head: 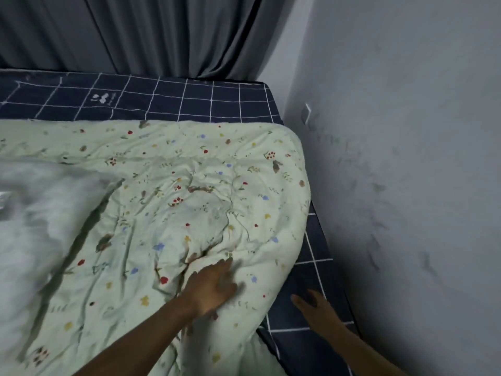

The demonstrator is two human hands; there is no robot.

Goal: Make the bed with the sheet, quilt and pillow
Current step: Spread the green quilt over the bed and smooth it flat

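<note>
A pale green quilt [189, 191] with small coloured flowers lies spread and wrinkled over the bed. Under it a navy sheet [173, 100] with a white grid shows along the far side and the right edge. My left hand [214, 287] lies flat on the quilt near its right edge, fingers apart, holding nothing. My right hand [314, 303] hovers over the bare sheet strip right of the quilt, fingers spread and empty. A blurred white mass [32, 226] lies on the quilt at the left; I cannot tell whether it is the pillow.
A scuffed grey wall [406, 158] runs close along the bed's right side, with a small white switch [307, 113] on it. Dark grey curtains [162, 33] hang behind the far edge of the bed.
</note>
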